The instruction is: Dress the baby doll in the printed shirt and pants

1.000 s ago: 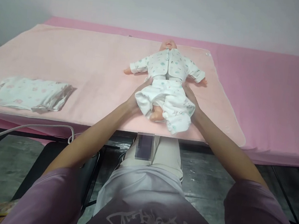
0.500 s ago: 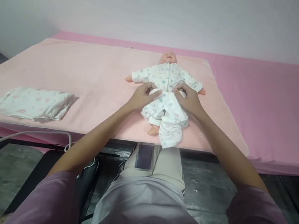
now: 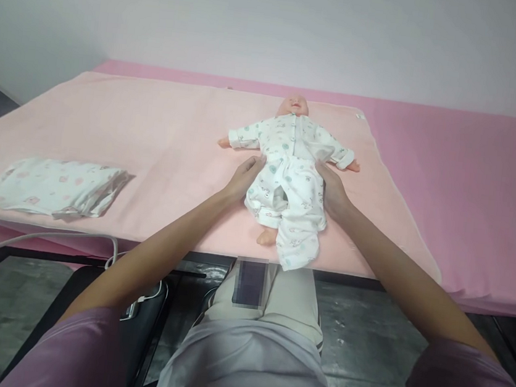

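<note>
A baby doll point(image 3: 294, 106) lies on its back on the peach mat, arms spread. It wears a white printed top point(image 3: 287, 136) and white printed trousers point(image 3: 304, 192). One bare foot shows below the trouser leg on the left; the other leg's cloth hangs over the mat's front edge with no foot visible. At the left side of the doll's waist, my left hand point(image 3: 245, 176) has its fingers pressed together against the cloth. My right hand point(image 3: 334, 191) is at the right side of the waist, its fingertips partly hidden by the trousers.
A folded white printed cloth point(image 3: 65, 187) lies on the peach mat point(image 3: 176, 128) at the left. Pink sheeting point(image 3: 471, 199) covers the table on the right. A white cable point(image 3: 48, 235) runs below the front edge, near a black chair point(image 3: 87, 298).
Both hands have moved from the front of the waistband outward to the doll's sides. The waistband now lies up over the top's lower hem. The view has shifted slightly.
</note>
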The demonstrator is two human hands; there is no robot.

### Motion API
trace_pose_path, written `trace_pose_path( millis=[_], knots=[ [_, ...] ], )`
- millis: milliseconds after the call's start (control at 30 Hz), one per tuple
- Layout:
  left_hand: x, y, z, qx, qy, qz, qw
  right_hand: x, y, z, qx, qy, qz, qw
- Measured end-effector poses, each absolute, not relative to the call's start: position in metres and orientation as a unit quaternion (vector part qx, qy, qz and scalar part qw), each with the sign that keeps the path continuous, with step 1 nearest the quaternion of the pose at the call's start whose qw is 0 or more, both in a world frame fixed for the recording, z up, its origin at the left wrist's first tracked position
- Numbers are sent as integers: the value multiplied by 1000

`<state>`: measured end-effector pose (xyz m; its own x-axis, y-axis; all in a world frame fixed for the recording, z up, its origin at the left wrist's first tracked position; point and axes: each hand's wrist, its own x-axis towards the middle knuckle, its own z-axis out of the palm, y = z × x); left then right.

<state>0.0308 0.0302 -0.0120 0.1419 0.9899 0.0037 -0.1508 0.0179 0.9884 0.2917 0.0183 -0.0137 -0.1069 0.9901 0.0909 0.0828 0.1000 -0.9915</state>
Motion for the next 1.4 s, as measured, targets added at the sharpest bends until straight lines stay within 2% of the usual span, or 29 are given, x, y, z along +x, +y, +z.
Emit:
trace_pose_path(
  millis=[100,233,400,567,667,767,867,1033,1167,1300,1400],
  knots=[
    [39,32,-11,485,389,537,570,282,17,-11,-422,-521,512,537],
    [40,38,-11,508,373,584,512,289,28,-15,-466,-556,394,565],
    [21,39,-1,634,390,524,413,305,34,-14,-442,-656,289,540],
    [18,43,17,747,381,444,316,297,28,11,-457,-746,157,457],
    [24,53,19,757,371,451,291,287,36,17,-464,-771,109,423],
    [21,64,12,726,387,488,294,288,50,15,-500,-740,83,441],
    [10,76,3,653,466,526,283,303,65,16,-542,-690,120,464],
    [-3,104,-7,582,595,491,258,334,85,20,-556,-639,331,416],
    [-7,118,-12,609,607,472,197,345,92,17,-549,-627,332,442],
    [-12,124,-18,624,608,466,152,345,94,19,-553,-660,356,364],
    [-30,131,-21,601,607,484,191,358,98,26,-559,-693,320,325]
  ],
)
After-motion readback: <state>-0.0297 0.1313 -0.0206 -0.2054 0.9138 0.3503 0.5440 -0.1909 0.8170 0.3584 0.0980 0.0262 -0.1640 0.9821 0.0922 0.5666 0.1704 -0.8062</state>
